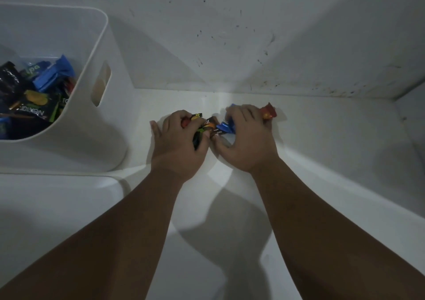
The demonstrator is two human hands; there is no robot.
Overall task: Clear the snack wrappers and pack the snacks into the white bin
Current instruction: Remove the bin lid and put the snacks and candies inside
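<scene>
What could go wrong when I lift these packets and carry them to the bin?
1. Each hand bunches several packets: the left hand grips the black packet, the right hand the blue packet. One may slip out in transit.
2. The red packet sticks out past the right hand and the brown packet lies between the hands; either could be left behind.

Left of frame: black packet [34, 112] in white bin [101, 46] reads "Nextar", upside down; green pkt [32, 69] shows "…pa". Other print illegible.
</scene>
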